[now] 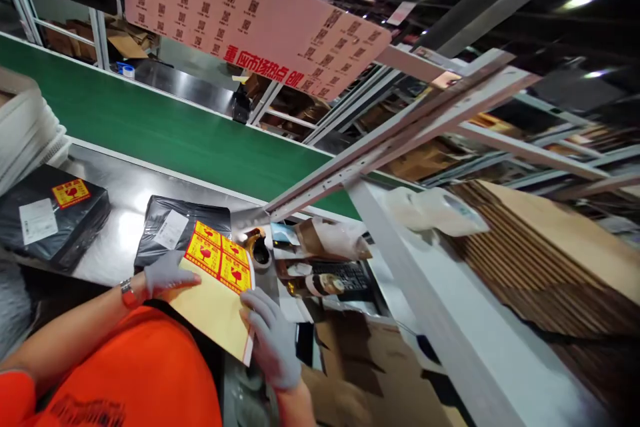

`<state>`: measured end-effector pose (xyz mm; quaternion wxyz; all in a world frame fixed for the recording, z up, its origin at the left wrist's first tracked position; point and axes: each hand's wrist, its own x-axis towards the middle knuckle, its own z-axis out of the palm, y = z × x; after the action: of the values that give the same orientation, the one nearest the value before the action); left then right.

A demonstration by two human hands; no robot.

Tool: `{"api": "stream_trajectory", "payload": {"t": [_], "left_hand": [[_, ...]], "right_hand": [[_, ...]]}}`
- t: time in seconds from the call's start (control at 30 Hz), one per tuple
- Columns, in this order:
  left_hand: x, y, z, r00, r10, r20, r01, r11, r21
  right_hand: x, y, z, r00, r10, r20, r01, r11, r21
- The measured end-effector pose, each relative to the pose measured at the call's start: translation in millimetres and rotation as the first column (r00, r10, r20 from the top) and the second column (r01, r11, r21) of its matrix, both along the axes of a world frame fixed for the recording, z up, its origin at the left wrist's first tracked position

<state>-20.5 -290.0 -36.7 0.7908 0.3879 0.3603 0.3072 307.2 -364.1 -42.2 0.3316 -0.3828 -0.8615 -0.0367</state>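
The left hand (pixel 167 273) is closed on the upper edge of a sticker sheet (pixel 217 290); the right hand (pixel 273 340) pinches its lower corner, fingers curled. The sheet hangs between them, over the near edge of the steel table (pixel 125 200), touching a black parcel (pixel 173 230). To peel cleanly, the left should keep the backing taut while the right lifts one yellow sticker (pixel 235 273) by its corner. Another parcel (pixel 50 213) lies left; the green belt (pixel 150 127) runs behind.
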Motion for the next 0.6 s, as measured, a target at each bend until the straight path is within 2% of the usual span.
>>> {"api": "stream_trajectory", "payload": {"t": [0.1, 0.17, 0.23, 0.33, 0.43, 0.53, 0.6], "left_hand": [[13.2, 4.5, -5.8, 0.964, 0.043, -0.264, 0.031, 0.962, 0.271], [23.2, 5.3, -6.9, 0.935, 0.030, -0.354, 0.124, 0.907, 0.403], [32.6, 3.4, -4.6, 0.925, -0.019, -0.380, 0.217, 0.848, 0.484], [43.0, -1.7, 1.1, 0.906, -0.076, -0.417, 0.329, 0.747, 0.578], [47.3, -4.7, 2.9, 0.862, -0.032, -0.505, 0.397, 0.662, 0.635], [47.5, -6.0, -0.2, 0.819, 0.030, -0.573, 0.431, 0.627, 0.649], [46.3, -7.5, -1.9, 0.799, 0.040, -0.600, 0.450, 0.623, 0.640]], "right_hand": [[3.8, -7.7, 9.1, 0.992, -0.055, 0.115, 0.074, 0.982, -0.173], [-6.2, -10.7, 16.5, 0.993, -0.114, 0.029, 0.117, 0.964, -0.238], [-25.1, -6.9, 20.8, 0.983, -0.138, -0.118, 0.102, 0.958, -0.269], [-53.6, 9.5, 19.2, 0.960, -0.069, -0.272, 0.011, 0.978, -0.208], [-66.5, 22.8, 14.2, 0.958, -0.004, -0.287, -0.038, 0.989, -0.140], [-68.0, 23.2, 12.9, 0.975, -0.013, -0.220, -0.014, 0.993, -0.121], [-69.1, 19.4, 13.4, 0.977, -0.008, -0.212, -0.015, 0.994, -0.108]]}}
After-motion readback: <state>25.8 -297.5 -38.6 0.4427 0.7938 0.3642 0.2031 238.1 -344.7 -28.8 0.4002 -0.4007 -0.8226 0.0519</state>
